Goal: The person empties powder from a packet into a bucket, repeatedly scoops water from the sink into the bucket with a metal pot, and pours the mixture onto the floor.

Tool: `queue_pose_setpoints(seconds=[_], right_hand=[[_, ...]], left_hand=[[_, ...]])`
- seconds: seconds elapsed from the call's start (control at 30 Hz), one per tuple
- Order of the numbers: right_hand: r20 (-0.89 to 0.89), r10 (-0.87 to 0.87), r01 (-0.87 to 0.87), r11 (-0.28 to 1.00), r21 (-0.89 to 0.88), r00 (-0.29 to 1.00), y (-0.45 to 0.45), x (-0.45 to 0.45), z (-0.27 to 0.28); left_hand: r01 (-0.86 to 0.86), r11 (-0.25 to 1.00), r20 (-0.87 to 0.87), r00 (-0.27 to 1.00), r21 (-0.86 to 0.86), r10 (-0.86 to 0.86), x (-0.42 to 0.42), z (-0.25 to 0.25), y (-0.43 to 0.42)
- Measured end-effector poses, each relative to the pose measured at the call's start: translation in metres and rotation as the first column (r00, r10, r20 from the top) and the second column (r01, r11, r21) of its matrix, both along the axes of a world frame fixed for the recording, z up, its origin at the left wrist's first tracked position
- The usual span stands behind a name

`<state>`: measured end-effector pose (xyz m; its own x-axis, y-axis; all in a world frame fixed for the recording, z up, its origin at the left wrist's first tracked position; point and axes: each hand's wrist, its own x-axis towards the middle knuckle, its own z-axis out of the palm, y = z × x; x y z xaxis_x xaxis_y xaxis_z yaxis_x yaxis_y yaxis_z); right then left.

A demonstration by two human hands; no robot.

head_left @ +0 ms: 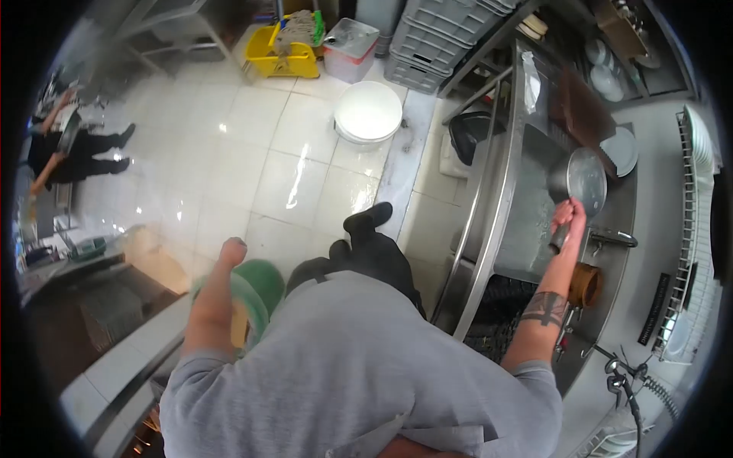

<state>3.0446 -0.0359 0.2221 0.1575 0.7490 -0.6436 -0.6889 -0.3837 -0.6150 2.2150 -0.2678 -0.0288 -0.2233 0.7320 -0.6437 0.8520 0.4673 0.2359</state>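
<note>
My right hand [566,217] is closed around the handle of a round metal pan [586,182], which is over the steel sink [527,221]. The tap [613,238] juts out just beside that wrist. Away from the counter, my left hand [234,250] hangs with curled fingers, and nothing shows in it. Below and beside it stands a green bin [263,286], partly hidden by my forearm.
A white bucket [369,112] stands on the wet tiled floor ahead. Behind it are a yellow mop bucket [281,61], a plastic tub [350,53] and stacked grey crates [431,38]. Plates fill the wall rack [679,229]. Another person [69,153] stands at far left.
</note>
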Motion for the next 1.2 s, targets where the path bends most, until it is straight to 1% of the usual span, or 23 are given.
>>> queue_pose_setpoints(seconds=[0.07,0.13,0.2,0.23,0.3,0.4,0.5,0.53,0.57,0.6,0.63,0.67,0.7,0.73,0.8,0.83,0.87,0.93,1.0,1.03,1.1,1.17,1.2], right_hand=[[0.115,0.093,-0.097,0.995,0.035,0.989,0.014,-0.016,0.041],[0.211,0.161,-0.171,0.985,0.030,0.964,0.032,-0.036,0.083],[0.461,0.196,-0.249,0.967,0.056,0.865,0.047,-0.087,0.139],[0.502,0.184,-0.217,0.976,0.007,0.845,0.055,-0.103,0.155],[0.535,0.188,-0.213,0.977,-0.015,0.824,0.061,-0.126,0.172],[0.557,0.257,-0.260,0.963,-0.076,0.789,0.078,-0.144,0.193],[0.613,0.341,-0.295,0.939,-0.178,0.713,0.096,-0.157,0.211],[0.615,0.353,-0.312,0.933,-0.177,0.705,0.102,-0.159,0.215],[0.691,0.363,-0.301,0.929,-0.215,0.626,0.108,-0.162,0.219],[0.756,0.369,-0.285,0.926,-0.248,0.541,0.116,-0.158,0.220],[0.792,0.373,-0.278,0.923,-0.265,0.483,0.127,-0.155,0.223],[0.790,0.376,-0.288,0.921,-0.262,0.485,0.133,-0.155,0.225],[0.862,0.411,-0.326,0.892,-0.313,0.297,0.137,-0.157,0.229],[0.899,0.426,-0.352,0.860,-0.369,0.099,0.140,-0.158,0.231],[0.970,0.241,-0.406,0.883,-0.234,-0.035,0.159,-0.143,0.227],[0.931,0.210,-0.329,0.893,-0.307,-0.297,0.168,-0.143,0.232],[0.825,0.181,-0.239,0.904,-0.353,-0.535,0.180,-0.140,0.239],[0.618,0.128,-0.232,0.854,-0.467,-0.776,0.187,-0.144,0.256],[0.716,0.067,-0.237,0.918,-0.316,-0.695,0.143,-0.194,0.278],[0.689,-0.033,-0.270,0.933,-0.239,-0.724,0.148,-0.188,0.281],[0.568,-0.252,-0.323,0.946,-0.026,-0.783,0.152,-0.173,0.280],[0.582,-0.246,-0.304,0.953,-0.002,-0.775,0.138,-0.159,0.278],[0.593,-0.247,-0.294,0.956,0.018,-0.766,0.134,-0.149,0.273]], left_hand=[[-0.258,0.966,0.153,0.954,-0.028,0.259,-0.011,-0.011,-0.053],[-0.220,0.975,0.204,0.953,-0.038,0.223,-0.017,-0.020,-0.102],[-0.126,0.992,0.283,0.951,-0.004,0.122,-0.020,-0.053,-0.169],[-0.140,0.990,0.300,0.944,-0.003,0.134,-0.020,-0.063,-0.192],[-0.480,0.877,0.386,0.810,0.004,0.441,-0.014,-0.070,-0.233],[-0.661,0.749,0.446,0.654,-0.056,0.611,-0.003,-0.042,-0.289],[-0.769,0.639,0.443,0.565,-0.022,0.696,-0.014,-0.136,-0.394],[-0.673,0.740,0.400,0.682,0.013,0.612,-0.012,-0.131,-0.417],[-0.564,0.824,0.351,0.782,0.050,0.514,-0.010,-0.124,-0.439],[-0.290,0.953,0.232,0.937,0.091,0.263,-0.007,-0.119,-0.456],[-0.300,0.949,0.229,0.935,0.094,0.273,0.002,-0.116,-0.470],[-0.537,0.834,0.366,0.757,-0.124,0.542,0.010,-0.114,-0.478],[-0.715,0.617,0.375,0.500,-0.329,0.780,0.018,-0.112,-0.487],[-0.772,0.523,0.343,0.412,-0.361,0.844,0.029,-0.090,-0.477],[-0.864,0.311,0.272,0.213,-0.395,0.938,0.054,-0.028,-0.446],[-0.855,0.344,0.276,0.249,-0.387,0.928,0.058,-0.025,-0.444],[-0.817,0.460,0.322,0.356,-0.349,0.877,0.057,-0.040,-0.447],[-0.678,0.716,0.392,0.621,-0.166,0.679,0.044,-0.088,-0.464],[-0.637,0.771,0.413,0.699,-0.014,0.584,0.034,-0.116,-0.456],[-0.688,0.723,0.362,0.659,-0.065,0.659,0.030,-0.108,-0.437],[-0.678,0.729,0.298,0.678,-0.101,0.672,0.028,-0.065,-0.393],[-0.673,0.726,0.234,0.690,-0.143,0.685,0.035,-0.025,-0.361],[-0.703,0.700,0.303,0.644,-0.127,0.702,0.040,-0.009,-0.354]])
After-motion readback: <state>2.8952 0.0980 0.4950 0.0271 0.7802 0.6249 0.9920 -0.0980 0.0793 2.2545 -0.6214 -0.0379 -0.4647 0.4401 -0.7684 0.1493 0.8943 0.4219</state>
